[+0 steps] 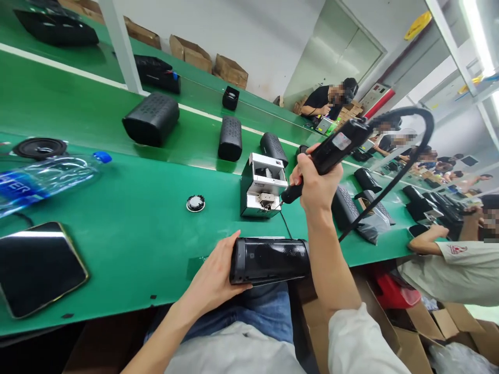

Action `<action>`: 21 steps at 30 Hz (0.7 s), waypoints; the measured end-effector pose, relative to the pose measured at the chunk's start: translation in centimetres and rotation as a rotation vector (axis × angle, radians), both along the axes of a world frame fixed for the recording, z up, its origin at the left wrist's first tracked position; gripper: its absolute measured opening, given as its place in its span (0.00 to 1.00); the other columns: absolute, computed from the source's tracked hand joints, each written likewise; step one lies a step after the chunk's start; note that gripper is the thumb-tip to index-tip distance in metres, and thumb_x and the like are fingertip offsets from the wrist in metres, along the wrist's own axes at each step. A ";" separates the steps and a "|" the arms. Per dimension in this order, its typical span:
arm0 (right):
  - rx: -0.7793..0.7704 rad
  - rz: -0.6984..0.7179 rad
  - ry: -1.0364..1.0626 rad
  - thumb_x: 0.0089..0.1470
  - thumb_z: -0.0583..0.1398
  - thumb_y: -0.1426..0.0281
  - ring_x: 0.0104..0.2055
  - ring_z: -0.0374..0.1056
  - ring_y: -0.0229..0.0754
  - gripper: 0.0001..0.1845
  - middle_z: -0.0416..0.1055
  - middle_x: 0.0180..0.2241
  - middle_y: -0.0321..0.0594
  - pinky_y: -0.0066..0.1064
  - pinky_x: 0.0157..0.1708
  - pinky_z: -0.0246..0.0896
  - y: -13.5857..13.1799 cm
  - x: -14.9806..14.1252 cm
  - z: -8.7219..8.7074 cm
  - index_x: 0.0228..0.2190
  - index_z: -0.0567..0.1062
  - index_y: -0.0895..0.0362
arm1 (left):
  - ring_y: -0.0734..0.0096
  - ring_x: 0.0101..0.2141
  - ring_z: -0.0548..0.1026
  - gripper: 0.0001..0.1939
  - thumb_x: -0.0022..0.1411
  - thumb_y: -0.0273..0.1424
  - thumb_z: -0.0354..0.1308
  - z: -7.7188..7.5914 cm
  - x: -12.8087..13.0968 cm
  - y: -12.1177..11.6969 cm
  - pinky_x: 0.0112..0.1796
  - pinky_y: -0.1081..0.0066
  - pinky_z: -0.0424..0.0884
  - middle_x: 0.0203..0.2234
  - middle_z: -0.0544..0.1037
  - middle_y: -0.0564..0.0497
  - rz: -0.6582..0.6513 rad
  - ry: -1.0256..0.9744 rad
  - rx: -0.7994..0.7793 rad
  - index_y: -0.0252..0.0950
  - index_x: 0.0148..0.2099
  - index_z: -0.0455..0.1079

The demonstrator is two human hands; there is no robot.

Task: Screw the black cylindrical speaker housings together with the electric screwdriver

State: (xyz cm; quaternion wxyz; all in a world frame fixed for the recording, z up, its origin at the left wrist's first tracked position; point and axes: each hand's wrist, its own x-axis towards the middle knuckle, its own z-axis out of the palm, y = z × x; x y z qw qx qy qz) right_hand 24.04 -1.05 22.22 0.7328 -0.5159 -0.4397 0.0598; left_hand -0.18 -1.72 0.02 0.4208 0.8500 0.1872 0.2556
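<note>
My left hand (218, 272) grips the left end of a black speaker housing (268, 259), which lies on its side at the table's front edge. In my right hand (322, 182) is a black electric screwdriver (339, 145), its cord looping off to the right. The screwdriver's tip points down and left, at the front of a small white screw feeder (265, 187); whether it touches a screw is too small to tell. Left of the feeder, a small round white-rimmed part (195, 203) lies on the green mat.
A phone (42, 267), a plastic water bottle (50, 179) and a round speaker driver (40, 148) lie at the left. Several black speaker housings (152, 119) stand along the green conveyor behind; more (345, 205) lie to the right. Co-workers sit at the right, one (452, 259) nearby. Cardboard boxes (429, 322) stand below.
</note>
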 end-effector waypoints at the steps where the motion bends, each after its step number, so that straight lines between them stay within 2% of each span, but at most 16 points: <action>1: -0.002 0.018 0.002 0.52 0.70 0.62 0.17 0.58 0.34 0.22 0.58 0.20 0.24 0.26 0.17 0.59 -0.8 -0.4 0.3 0.40 0.66 0.56 | 0.35 0.71 0.73 0.70 0.57 0.31 0.81 0.0 0.0 0.0 0.68 0.37 0.75 0.72 0.70 0.36 -0.001 0.006 0.005 0.50 0.86 0.37; 6: 0.146 0.133 -0.037 0.59 0.68 0.74 0.17 0.54 0.32 0.15 0.57 0.21 0.25 0.24 0.17 0.57 -7.0 -4.0 3.7 0.43 0.68 0.56 | 0.30 0.74 0.68 0.78 0.55 0.34 0.84 -0.1 0.0 0.1 0.71 0.31 0.70 0.76 0.64 0.31 -0.035 0.000 0.051 0.50 0.86 0.28; 9: 0.162 0.288 -0.044 0.58 0.64 0.81 0.16 0.50 0.30 0.14 0.57 0.22 0.26 0.24 0.15 0.55 -10.6 -6.7 5.2 0.43 0.71 0.56 | 0.29 0.76 0.65 0.81 0.54 0.37 0.85 -0.2 0.0 0.2 0.72 0.31 0.68 0.78 0.60 0.30 -0.058 -0.024 0.065 0.50 0.87 0.26; 12: 0.141 0.385 -0.083 0.59 0.61 0.84 0.16 0.50 0.30 0.14 0.58 0.23 0.28 0.25 0.14 0.54 -12.5 -9.5 4.9 0.43 0.73 0.56 | 0.29 0.75 0.66 0.84 0.53 0.39 0.86 -0.3 0.0 0.2 0.71 0.31 0.69 0.77 0.62 0.29 -0.057 -0.035 0.071 0.48 0.87 0.22; 15: 0.122 0.355 -0.038 0.64 0.61 0.83 0.18 0.53 0.31 0.13 0.58 0.24 0.28 0.26 0.18 0.56 -12.8 -11.9 3.7 0.46 0.72 0.56 | 0.28 0.74 0.67 0.85 0.54 0.41 0.86 -0.4 0.1 0.1 0.70 0.31 0.70 0.76 0.64 0.28 -0.050 -0.041 0.081 0.46 0.87 0.20; 21: 0.083 0.396 -0.124 0.68 0.59 0.85 0.22 0.59 0.31 0.13 0.61 0.28 0.30 0.28 0.22 0.61 -11.9 -13.2 3.0 0.49 0.69 0.58 | 0.29 0.74 0.67 0.85 0.53 0.42 0.86 -0.7 0.3 0.2 0.71 0.32 0.69 0.76 0.63 0.29 -0.058 -0.054 0.064 0.47 0.86 0.19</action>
